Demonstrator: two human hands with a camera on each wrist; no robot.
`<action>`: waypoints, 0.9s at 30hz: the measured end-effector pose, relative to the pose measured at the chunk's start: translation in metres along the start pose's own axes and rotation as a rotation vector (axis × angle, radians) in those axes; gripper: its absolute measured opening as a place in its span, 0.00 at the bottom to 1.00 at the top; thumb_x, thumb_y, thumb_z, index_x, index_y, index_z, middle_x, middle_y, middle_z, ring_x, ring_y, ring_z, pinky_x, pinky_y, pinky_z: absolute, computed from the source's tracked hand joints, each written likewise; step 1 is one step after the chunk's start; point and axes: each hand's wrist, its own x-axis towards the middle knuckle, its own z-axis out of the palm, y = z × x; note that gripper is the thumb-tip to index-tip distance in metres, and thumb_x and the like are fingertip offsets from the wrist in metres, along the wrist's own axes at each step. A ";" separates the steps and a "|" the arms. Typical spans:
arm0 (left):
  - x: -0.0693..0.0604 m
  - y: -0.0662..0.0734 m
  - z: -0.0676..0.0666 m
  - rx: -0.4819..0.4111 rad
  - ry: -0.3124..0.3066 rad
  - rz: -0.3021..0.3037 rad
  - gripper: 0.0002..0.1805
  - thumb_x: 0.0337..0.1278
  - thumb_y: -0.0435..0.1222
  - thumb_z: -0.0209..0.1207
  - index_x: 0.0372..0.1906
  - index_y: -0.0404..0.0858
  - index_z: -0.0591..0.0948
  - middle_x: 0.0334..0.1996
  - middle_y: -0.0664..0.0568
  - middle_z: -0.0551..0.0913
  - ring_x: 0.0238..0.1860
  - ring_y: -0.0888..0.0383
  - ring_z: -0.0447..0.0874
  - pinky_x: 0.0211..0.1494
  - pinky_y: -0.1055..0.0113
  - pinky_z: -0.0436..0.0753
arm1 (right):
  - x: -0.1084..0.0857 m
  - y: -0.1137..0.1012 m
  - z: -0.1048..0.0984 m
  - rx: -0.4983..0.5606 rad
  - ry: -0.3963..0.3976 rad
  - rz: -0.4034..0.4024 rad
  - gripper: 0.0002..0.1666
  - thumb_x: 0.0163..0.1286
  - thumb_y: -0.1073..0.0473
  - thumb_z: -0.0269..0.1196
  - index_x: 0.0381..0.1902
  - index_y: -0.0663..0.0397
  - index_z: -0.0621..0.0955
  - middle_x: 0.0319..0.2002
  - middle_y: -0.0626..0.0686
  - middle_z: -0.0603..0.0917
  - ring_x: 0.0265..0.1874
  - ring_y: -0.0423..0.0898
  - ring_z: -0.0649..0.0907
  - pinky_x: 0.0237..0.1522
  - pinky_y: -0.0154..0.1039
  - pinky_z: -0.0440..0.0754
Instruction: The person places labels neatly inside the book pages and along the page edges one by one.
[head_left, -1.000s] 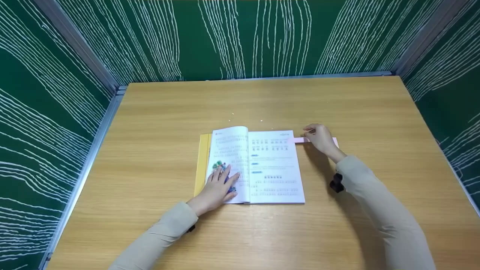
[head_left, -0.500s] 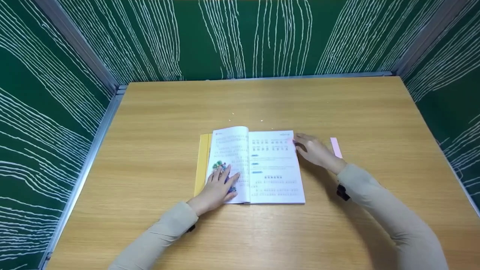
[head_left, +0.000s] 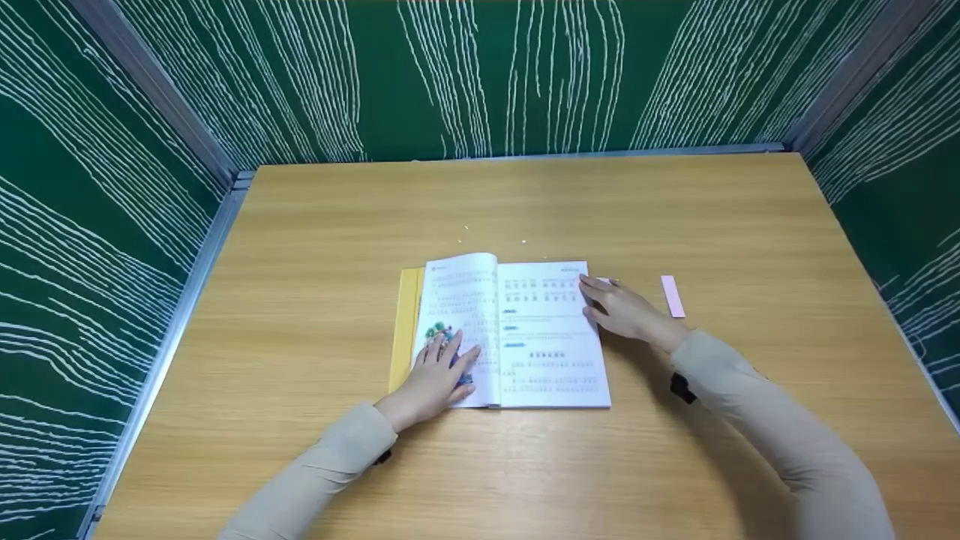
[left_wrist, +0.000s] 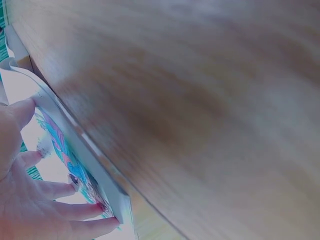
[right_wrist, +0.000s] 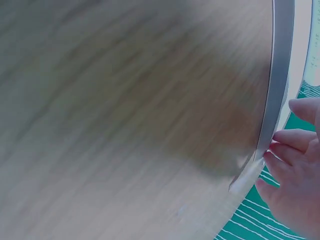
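Note:
An open book [head_left: 551, 375] with printed pages lies in the middle of the table, its yellow cover [head_left: 405, 322] showing at the left. My left hand [head_left: 431, 382] rests spread on the left page, over a coloured picture [left_wrist: 62, 145]. At the right page's upper outer edge, the fingers of my right hand [head_left: 626, 311] press on a pale paper tab [head_left: 605, 280] that sticks out past the page. In the right wrist view the tab [right_wrist: 241, 179] juts from the book's edge under the fingertips. Most of the tab is hidden by the hand.
A short pink strip [head_left: 673, 296] lies on the wooden table [head_left: 315, 225] just right of my right hand. Tiny white specks are scattered above the book. Green walls [head_left: 420, 75] with white lines stand at the back and both sides.
My right hand has come down and left from above the pink strip to the page edge, its fingertips now lying on the page. The left hand and book have stayed put.

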 end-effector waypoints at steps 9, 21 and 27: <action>0.000 0.001 -0.002 0.016 -0.007 0.002 0.32 0.62 0.52 0.42 0.68 0.44 0.54 0.67 0.37 0.45 0.65 0.35 0.41 0.63 0.42 0.49 | 0.004 -0.004 -0.003 -0.018 -0.083 0.042 0.31 0.68 0.54 0.48 0.62 0.69 0.59 0.65 0.63 0.57 0.63 0.58 0.58 0.62 0.58 0.50; 0.001 0.005 -0.006 0.016 -0.035 -0.012 0.32 0.61 0.50 0.44 0.67 0.44 0.54 0.67 0.37 0.45 0.64 0.33 0.41 0.63 0.43 0.48 | 0.009 -0.008 -0.003 0.032 -0.098 0.055 0.32 0.67 0.54 0.48 0.63 0.68 0.58 0.65 0.63 0.56 0.63 0.58 0.57 0.62 0.56 0.48; 0.001 0.006 -0.006 0.019 -0.049 -0.018 0.32 0.62 0.49 0.44 0.67 0.43 0.54 0.67 0.36 0.45 0.64 0.33 0.41 0.63 0.42 0.49 | 0.008 -0.010 -0.003 0.035 -0.107 0.069 0.34 0.67 0.52 0.48 0.64 0.68 0.56 0.66 0.62 0.54 0.64 0.58 0.56 0.63 0.55 0.48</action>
